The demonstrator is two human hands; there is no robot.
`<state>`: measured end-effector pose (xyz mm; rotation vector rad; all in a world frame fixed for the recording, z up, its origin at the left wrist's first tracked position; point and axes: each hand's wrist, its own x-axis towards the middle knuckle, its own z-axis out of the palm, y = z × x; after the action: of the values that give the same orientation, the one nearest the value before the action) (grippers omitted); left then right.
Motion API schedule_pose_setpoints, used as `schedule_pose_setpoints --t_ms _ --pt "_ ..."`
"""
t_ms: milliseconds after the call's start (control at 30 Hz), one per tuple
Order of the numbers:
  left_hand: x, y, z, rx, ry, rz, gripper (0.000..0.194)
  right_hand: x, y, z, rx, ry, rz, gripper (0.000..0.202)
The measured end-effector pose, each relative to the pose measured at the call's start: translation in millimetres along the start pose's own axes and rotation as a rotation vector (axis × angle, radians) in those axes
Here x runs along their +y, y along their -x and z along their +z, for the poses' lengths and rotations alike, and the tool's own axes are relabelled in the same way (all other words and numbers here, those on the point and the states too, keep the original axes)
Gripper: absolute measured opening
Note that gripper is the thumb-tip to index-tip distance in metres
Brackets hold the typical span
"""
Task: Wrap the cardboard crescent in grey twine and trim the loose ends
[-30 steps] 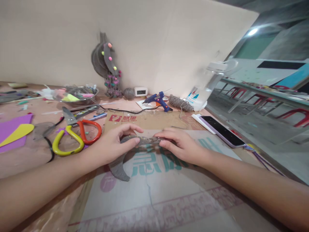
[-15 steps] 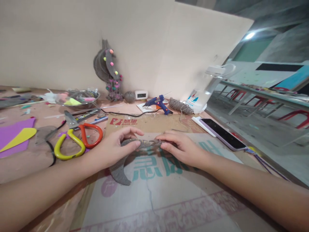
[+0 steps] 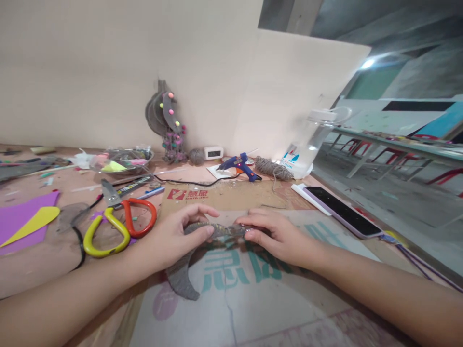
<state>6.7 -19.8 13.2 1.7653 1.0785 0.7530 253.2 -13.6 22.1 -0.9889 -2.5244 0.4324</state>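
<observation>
A grey crescent wrapped in yarn [image 3: 182, 277] is held just above the cardboard. My left hand [image 3: 177, 238] is closed around its upper curve, thumb in front and fingers behind; a lower horn hangs below that hand. A ridged edge with yellowish flecks runs between my two hands. At the crescent's right end, my right hand [image 3: 277, 236] pinches the grey tip between thumb and fingers. Whether a loose strand of yarn is also in that pinch is hidden. Beneath both hands lies the printed cardboard sheet [image 3: 275, 308].
Scissors [image 3: 141, 219] with red and yellow handles lie left. Behind are a blue glue gun [image 3: 238, 166], a yarn skein [image 3: 273, 168], a clear jug [image 3: 307, 144] and a decorated grey crescent [image 3: 161, 113]. A phone [image 3: 342, 209] lies right, purple sheets [image 3: 25, 217] far left.
The whole view has shifted, so things appear lower. My right hand's fingertips now sit against the crescent's end, where a thin dark point showed before. My left hand keeps its hold.
</observation>
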Motion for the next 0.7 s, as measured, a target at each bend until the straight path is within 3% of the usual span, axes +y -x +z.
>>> schedule_pose_setpoints --t_ms 700 --pt "-0.9 0.3 -0.7 -0.052 0.026 -0.007 0.027 0.0 0.7 -0.5 -0.042 -0.006 -0.021 0.029"
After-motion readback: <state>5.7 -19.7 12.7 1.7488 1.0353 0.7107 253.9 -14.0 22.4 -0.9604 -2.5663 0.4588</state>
